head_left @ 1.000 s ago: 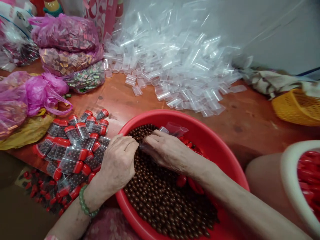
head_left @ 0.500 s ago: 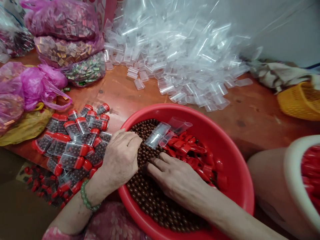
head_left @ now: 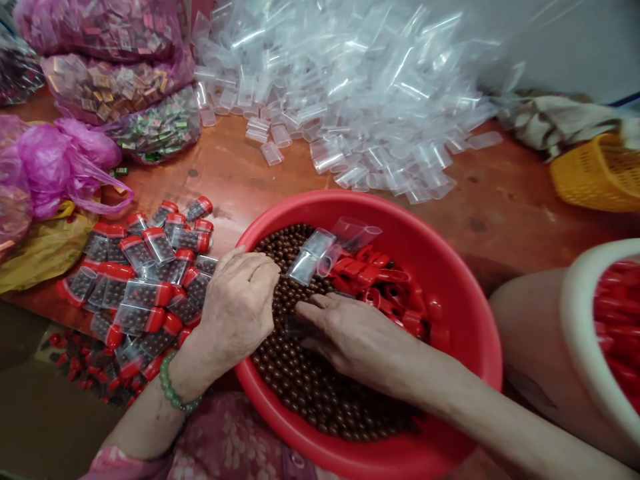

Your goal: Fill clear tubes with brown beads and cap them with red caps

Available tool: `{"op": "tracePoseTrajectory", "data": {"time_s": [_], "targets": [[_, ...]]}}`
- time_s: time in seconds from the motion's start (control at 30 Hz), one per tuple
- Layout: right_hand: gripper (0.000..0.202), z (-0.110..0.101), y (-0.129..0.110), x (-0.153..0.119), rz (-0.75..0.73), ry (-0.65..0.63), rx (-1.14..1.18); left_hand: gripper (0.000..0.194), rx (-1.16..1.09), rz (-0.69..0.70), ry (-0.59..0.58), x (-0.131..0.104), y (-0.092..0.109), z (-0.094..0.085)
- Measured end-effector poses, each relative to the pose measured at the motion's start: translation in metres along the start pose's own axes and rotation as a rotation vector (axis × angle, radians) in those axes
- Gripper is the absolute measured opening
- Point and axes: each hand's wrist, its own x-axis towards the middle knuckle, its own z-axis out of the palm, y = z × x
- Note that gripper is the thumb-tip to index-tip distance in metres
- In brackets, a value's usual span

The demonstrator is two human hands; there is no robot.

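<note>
A red basin point(head_left: 480, 320) holds brown beads point(head_left: 320, 393), red caps point(head_left: 375, 273) and a few clear tubes point(head_left: 310, 257). My left hand point(head_left: 243, 303) is closed at the basin's left rim, knuckles up; whatever its fingers hold is hidden from view. Over the beads, my right hand point(head_left: 350, 330) has its fingers bent down around a clear piece, partly seen beneath them. To the left of my left hand lies a pile of clear containers with red caps point(head_left: 145, 300), filled with dark beads.
Many clear tubes point(head_left: 345, 87) are heaped at the back of the wooden table point(head_left: 225, 173). Bags of small pieces point(head_left: 115, 87) and a pink bag point(head_left: 60, 160) stand at the left. On the right are a yellow basket point(head_left: 595, 177) and a whitish bucket point(head_left: 575, 313) of red pieces.
The whole view has shifted slightly, so most things appear higher and further left. My right hand has lifted a little from the beads, with a clear piece now showing under its fingers.
</note>
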Motion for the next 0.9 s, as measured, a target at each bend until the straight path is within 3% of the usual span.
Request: {"op": "tracePoseTrajectory", "data": {"time_s": [0.27,0.53,0.7,0.9], "targets": [[0.016,0.002,0.001,0.006,0.003,-0.009,0.083,0.015,-0.015,-0.002,0.003,0.0,0.0,0.0],[0.022,0.024,-0.017,0.022,0.043,0.093,0.254,0.016,-0.009,-0.002,0.0,0.0,-0.001,0.001],[0.018,0.035,-0.018,0.029,0.047,0.187,0.472,0.018,-0.028,-0.015,-0.003,0.0,-0.001,-0.001],[0.011,0.042,-0.011,0.033,-0.069,0.273,0.847,0.02,-0.065,-0.061,-0.007,0.001,-0.002,-0.003]]}}
